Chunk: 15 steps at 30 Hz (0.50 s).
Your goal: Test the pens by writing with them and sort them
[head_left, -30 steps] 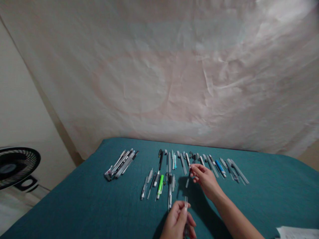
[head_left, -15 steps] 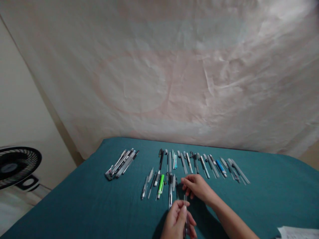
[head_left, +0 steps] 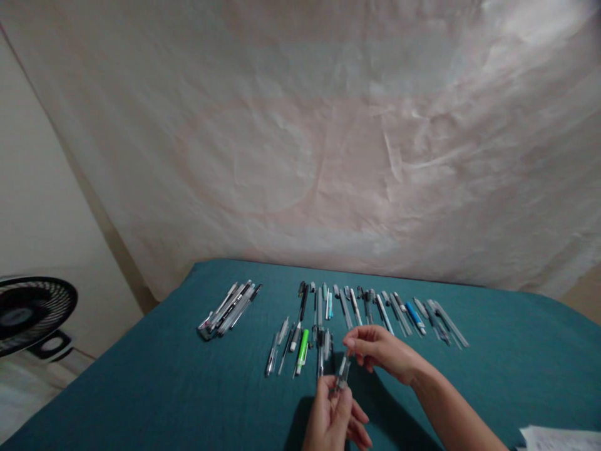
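Low in the middle, my left hand (head_left: 334, 413) pinches a clear pen piece (head_left: 343, 371) between thumb and finger, its upper end tilted right. My right hand (head_left: 378, 349) is closed in a pinch at that upper end; whether it grips the piece or something small is unclear. Just beyond my left hand lie a dark-and-clear pen (head_left: 320, 354) and other slim pen parts. To their left is a bright green pen barrel (head_left: 303, 352), beside a clear pen (head_left: 272, 356) and thin refills.
A bundle of pens (head_left: 230, 311) lies at the left on the green cloth (head_left: 154, 388). Along the back runs a row of pens and parts, including a blue one (head_left: 416, 317). Papers (head_left: 558, 438) sit at the lower right, and a black fan (head_left: 37, 316) stands at the left.
The clear piece now stands higher out of my left hand and leans right. My right hand has shifted slightly, its fingertips meeting the piece's upper end.
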Each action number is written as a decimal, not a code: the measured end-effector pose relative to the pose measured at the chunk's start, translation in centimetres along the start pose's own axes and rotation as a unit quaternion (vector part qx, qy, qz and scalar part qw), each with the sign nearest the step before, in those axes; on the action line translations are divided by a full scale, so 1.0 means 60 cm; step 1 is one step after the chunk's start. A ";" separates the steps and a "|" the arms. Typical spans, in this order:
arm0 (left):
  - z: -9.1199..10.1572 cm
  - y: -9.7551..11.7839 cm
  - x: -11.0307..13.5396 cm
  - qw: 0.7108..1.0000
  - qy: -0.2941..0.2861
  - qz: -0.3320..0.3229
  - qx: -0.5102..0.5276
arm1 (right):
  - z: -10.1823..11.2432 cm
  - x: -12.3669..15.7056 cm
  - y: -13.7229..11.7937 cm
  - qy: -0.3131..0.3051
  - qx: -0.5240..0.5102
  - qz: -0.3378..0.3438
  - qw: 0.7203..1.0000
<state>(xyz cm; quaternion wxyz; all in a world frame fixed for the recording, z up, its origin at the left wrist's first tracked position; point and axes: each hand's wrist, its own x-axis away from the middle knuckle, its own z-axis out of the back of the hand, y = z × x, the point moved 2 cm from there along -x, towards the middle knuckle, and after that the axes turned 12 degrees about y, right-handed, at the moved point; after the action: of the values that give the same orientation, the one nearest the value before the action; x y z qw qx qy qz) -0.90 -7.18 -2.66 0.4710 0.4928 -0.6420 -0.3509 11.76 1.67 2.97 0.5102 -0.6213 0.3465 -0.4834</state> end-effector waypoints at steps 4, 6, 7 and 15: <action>0.003 0.022 0.012 0.978 -0.015 -0.086 -0.191 | 0.021 -0.020 0.021 0.076 -0.003 0.012 0.997; 0.006 0.052 0.017 0.930 -0.004 -0.184 -0.319 | 0.021 -0.031 0.038 0.096 0.048 0.024 0.994; 0.008 0.069 0.018 0.900 -0.002 -0.234 -0.369 | 0.019 -0.036 0.047 0.105 0.077 0.034 0.991; 0.020 0.116 -0.013 0.759 0.068 -0.339 -0.551 | -0.004 -0.049 0.070 0.177 0.212 0.130 0.952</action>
<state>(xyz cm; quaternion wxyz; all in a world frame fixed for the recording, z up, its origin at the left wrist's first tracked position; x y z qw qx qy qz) -4.06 -4.55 3.13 0.5540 0.3566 -0.0946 -0.7463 10.93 3.31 -1.83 0.6189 -0.3533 0.3983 -0.5774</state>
